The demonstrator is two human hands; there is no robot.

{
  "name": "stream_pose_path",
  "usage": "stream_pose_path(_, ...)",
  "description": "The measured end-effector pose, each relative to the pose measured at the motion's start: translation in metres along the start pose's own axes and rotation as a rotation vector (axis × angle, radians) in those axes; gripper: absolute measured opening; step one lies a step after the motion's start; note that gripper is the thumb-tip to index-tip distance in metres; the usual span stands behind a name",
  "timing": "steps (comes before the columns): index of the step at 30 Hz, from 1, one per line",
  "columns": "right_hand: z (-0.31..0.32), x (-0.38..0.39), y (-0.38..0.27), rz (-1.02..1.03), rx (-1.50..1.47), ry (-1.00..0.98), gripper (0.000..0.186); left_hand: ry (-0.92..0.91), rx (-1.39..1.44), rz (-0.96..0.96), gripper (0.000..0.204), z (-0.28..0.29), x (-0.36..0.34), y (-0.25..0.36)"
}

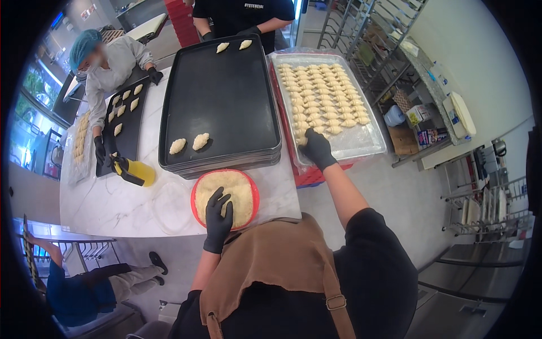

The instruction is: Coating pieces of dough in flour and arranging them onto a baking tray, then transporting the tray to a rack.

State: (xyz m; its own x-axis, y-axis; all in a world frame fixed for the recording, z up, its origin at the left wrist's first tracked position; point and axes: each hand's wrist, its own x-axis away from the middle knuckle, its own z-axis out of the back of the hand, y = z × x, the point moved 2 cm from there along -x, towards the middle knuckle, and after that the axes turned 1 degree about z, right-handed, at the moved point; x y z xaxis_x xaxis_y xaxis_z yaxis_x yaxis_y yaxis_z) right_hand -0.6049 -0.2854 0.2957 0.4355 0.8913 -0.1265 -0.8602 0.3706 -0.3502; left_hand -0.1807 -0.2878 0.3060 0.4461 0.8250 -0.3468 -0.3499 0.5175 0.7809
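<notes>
My left hand (219, 217), in a black glove, rests over a red-rimmed bowl (257, 198) of pale crumbs (212, 183), its fingers apart and no pastry visible in it. To the right, my gloved right hand (318, 149) is closed at the near left end of the rows of unbaked croissants (324, 96). Its fingertips are on a croissant there, mostly hidden by the glove. Those croissants lie on a lined metal tray (355, 141). Ahead of me a stack of black baking trays (226, 101) bears a few pale croissants (201, 141) near its near left and far edges.
A yellow spray bottle (141, 172) stands left of the stack on the marble table (135, 209). A co-worker in a hairnet (116, 62) leans over another black tray (132, 121) with croissants. Another person (243, 14) stands behind the stack. Racks and shelves (412, 73) line the right.
</notes>
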Motion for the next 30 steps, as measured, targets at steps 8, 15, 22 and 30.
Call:
stream_pose_path(8,-0.007,0.000,0.000,-0.174,-0.108,0.063,0.044,0.015,-0.036,-0.041,0.028,0.003,-0.002,0.004)
stream_pose_path(15,-0.019,-0.005,0.015,-0.206,-0.165,-0.045,0.051,0.007,-0.020,-0.056,0.028,-0.001,-0.007,0.006)
stream_pose_path(22,-0.012,0.003,0.002,-0.244,-0.236,0.015,0.054,-0.010,0.007,-0.021,0.024,-0.006,-0.007,0.006)
stream_pose_path(30,0.032,0.031,0.004,-0.185,-0.577,0.211,0.044,-0.043,0.009,-0.010,0.026,-0.005,-0.014,0.017)
